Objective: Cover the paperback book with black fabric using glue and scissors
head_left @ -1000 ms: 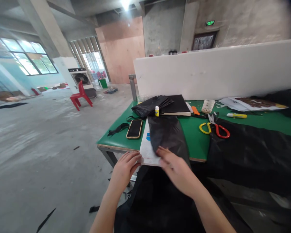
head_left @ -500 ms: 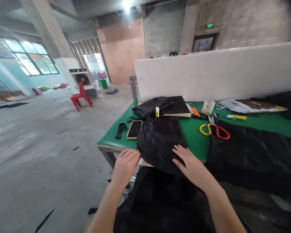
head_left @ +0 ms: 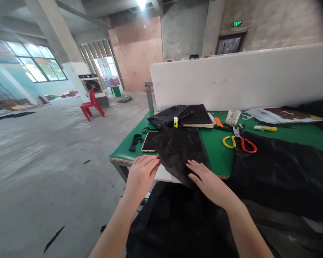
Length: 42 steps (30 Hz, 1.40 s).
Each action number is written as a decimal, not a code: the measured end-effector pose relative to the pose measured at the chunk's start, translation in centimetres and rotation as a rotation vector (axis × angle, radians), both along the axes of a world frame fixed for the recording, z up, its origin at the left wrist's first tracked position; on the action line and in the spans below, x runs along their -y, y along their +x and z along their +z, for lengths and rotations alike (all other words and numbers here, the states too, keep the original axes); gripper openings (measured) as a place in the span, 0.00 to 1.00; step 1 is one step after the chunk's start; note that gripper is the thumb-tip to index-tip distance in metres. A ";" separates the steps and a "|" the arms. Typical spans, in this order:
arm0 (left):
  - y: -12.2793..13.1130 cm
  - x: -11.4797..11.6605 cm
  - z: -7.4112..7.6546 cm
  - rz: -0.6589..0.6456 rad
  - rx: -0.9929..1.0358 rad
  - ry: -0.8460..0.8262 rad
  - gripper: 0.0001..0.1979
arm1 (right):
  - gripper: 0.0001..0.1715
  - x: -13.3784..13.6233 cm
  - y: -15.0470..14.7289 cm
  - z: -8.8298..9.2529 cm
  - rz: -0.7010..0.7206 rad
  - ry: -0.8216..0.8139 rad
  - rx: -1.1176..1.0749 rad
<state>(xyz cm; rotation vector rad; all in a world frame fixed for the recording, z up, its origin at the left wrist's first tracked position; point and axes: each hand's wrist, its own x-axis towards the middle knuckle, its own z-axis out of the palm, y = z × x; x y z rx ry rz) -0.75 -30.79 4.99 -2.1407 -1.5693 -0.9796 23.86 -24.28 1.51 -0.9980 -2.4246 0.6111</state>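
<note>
A piece of thin black fabric lies over a white board at the table's near edge. My left hand pinches the fabric's left edge between thumb and fingers, lifting it off the board's near left corner. Flat on the right part of the fabric rests my right hand, its fingers stretched out. Just beyond the fabric stands a small yellow glue stick with a white cap. To the left, a phone lies face up beside a black strap.
Scissors with yellow and red handles lie right of the fabric on the green table. Farther back are folded black fabric, a clear plastic cup and another glue stick. A white panel borders the table's far side.
My left hand has drawn the fabric's left edge up and inward, so more of the white board shows. My right hand has shifted slightly left, still flat on the fabric.
</note>
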 end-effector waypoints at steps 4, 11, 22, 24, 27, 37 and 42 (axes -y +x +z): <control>0.8 0.0 1.2 0.042 -0.149 0.046 0.08 | 0.25 0.0 0.8 0.2 -0.032 0.039 -0.099; 0.5 -1.2 3.8 -0.148 -0.525 0.040 0.13 | 0.22 -0.2 3.1 -0.3 -0.138 -0.038 -0.221; 3.1 -2.8 5.4 -0.090 -0.537 0.056 0.15 | 0.30 0.7 2.2 -0.3 -0.095 -0.024 -0.163; 4.3 -3.0 5.8 -0.096 -0.517 0.098 0.14 | 0.35 0.9 1.7 -0.2 -0.117 0.016 -0.145; 5.9 -2.9 6.9 -0.128 -0.457 0.173 0.15 | 0.33 0.9 0.7 -0.1 -0.172 0.127 -0.145; 9.0 -3.2 7.4 -0.287 -0.034 0.296 0.11 | 0.23 -0.6 1.4 0.1 -0.610 0.299 -0.159; 10.4 -3.2 3.8 -0.295 0.135 0.138 0.13 | 0.25 -0.7 6.2 -0.5 -1.039 -0.002 -0.443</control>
